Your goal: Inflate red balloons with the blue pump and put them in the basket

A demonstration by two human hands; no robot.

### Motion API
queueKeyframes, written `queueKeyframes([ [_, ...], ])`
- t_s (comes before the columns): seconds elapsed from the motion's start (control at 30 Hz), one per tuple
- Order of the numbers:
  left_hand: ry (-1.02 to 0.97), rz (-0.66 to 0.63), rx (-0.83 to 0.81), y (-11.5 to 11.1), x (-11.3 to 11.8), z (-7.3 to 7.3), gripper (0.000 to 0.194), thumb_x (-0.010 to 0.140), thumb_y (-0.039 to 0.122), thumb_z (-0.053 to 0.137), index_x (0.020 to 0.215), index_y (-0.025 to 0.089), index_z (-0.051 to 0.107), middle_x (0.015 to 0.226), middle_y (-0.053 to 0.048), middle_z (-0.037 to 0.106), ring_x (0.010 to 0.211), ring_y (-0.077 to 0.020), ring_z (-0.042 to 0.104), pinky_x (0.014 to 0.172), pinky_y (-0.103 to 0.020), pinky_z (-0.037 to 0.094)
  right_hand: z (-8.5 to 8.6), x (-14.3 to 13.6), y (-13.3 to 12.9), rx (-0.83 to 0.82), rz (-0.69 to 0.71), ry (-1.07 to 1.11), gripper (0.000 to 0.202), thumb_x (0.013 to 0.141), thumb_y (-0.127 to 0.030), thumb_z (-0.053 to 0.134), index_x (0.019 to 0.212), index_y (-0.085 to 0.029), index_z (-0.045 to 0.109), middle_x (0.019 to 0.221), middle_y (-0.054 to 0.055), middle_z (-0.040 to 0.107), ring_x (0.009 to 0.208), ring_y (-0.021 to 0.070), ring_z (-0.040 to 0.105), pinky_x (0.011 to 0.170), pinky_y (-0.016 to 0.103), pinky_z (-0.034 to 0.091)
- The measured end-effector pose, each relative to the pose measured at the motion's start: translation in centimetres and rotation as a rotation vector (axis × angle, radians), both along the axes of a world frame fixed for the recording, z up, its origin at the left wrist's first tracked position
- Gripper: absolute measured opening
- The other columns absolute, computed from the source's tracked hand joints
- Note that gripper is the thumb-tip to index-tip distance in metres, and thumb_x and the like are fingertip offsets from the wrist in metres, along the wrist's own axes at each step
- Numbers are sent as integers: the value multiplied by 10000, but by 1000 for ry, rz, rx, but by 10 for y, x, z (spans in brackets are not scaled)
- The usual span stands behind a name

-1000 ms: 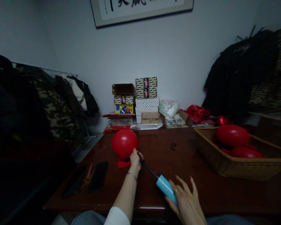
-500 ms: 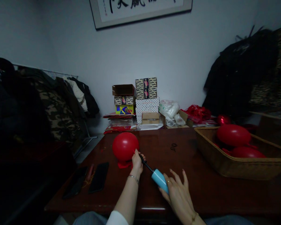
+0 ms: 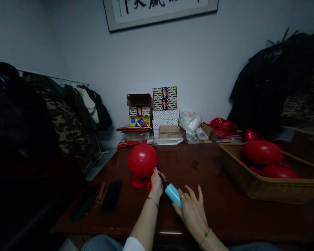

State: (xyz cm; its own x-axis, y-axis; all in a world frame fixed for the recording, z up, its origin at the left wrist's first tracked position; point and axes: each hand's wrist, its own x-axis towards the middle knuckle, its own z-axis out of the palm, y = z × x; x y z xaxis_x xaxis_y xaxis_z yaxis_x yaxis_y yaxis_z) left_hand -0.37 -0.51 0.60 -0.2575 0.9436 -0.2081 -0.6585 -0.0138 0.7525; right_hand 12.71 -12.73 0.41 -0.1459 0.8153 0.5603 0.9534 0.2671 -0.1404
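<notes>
A round, inflated red balloon [image 3: 142, 160] is above the table, its neck at the black nozzle end of a light blue balloon pump [image 3: 173, 195]. My left hand [image 3: 156, 181] is closed around that neck and nozzle, with the exact join hidden by the fingers. The pump slants down to the right into my right hand [image 3: 192, 209]. There the palm and thumb hold the pump's blue body while several fingers stay stretched out. Limp red balloons [image 3: 138, 182] lie just under the inflated one.
A wicker basket [image 3: 261, 190] with inflated red balloons stands on the right of the brown table [image 3: 211, 216]. Two dark phones [image 3: 111, 197] lie on the left. Black scissors [image 3: 195, 164] lie further back. Boxes [image 3: 165, 122] and plastic bags [image 3: 190, 121] line the wall.
The pump has shortened: its blue body has slid up toward the nozzle, bringing my right hand closer to my left. The black rod between them is now nearly hidden.
</notes>
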Motion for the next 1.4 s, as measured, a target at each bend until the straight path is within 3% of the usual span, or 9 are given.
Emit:
queueKeyframes([
  [0.3, 1, 35, 56, 16, -20, -1, 384, 781, 527, 561, 680, 196, 393, 459, 67, 407, 356, -67, 386, 377, -181, 286, -25, 50, -25, 104, 144, -79, 427, 823, -462, 522, 1175, -221, 533, 1017, 38, 680, 1147, 254, 505, 1101, 528, 26],
  [0.43, 10, 52, 44, 23, -24, -2, 406, 760, 543, 578, 674, 198, 383, 450, 79, 384, 344, -62, 370, 376, -178, 282, -28, 61, -29, 123, 153, -112, 422, 834, -493, 501, 1163, -232, 543, 1016, 28, 682, 1144, 248, 508, 1099, 531, 22],
  [0.67, 28, 61, 42, 17, -17, -3, 368, 800, 521, 537, 692, 203, 387, 453, 70, 405, 348, -69, 384, 373, -178, 284, -19, 37, -20, 84, 74, -22, 386, 799, -440, 555, 1111, -213, 574, 932, 25, 695, 1131, 251, 515, 1103, 532, 41],
  [0.87, 20, 56, 6, 3, -3, 0, 358, 812, 509, 526, 694, 203, 383, 448, 70, 402, 344, -70, 383, 371, -180, 294, -3, 8, 4, 9, 55, 38, 361, 811, -386, 545, 1106, -182, 585, 878, 53, 692, 1156, 255, 491, 1103, 520, 47],
  [1.03, 38, 43, -31, 2, 0, -2, 348, 817, 497, 524, 691, 204, 384, 442, 66, 409, 345, -80, 396, 370, -190, 309, -4, -5, 14, -20, 48, 32, 395, 812, -407, 548, 1113, -154, 589, 880, 73, 689, 1154, 265, 488, 1098, 524, 48],
  [1.23, 57, 29, -14, 5, -3, -1, 340, 818, 480, 530, 690, 204, 379, 439, 70, 403, 336, -72, 379, 358, -179, 283, -6, 0, 4, 5, 40, 64, 379, 815, -389, 548, 1117, -165, 593, 905, 74, 693, 1140, 263, 506, 1102, 525, 55],
  [1.4, 56, 60, 23, 14, -13, 4, 310, 841, 443, 508, 695, 199, 383, 442, 67, 408, 342, -71, 389, 361, -173, 281, -15, 26, -9, 66, 112, 34, 411, 789, -409, 580, 1136, -188, 570, 945, 49, 693, 1140, 257, 509, 1106, 520, 39],
])
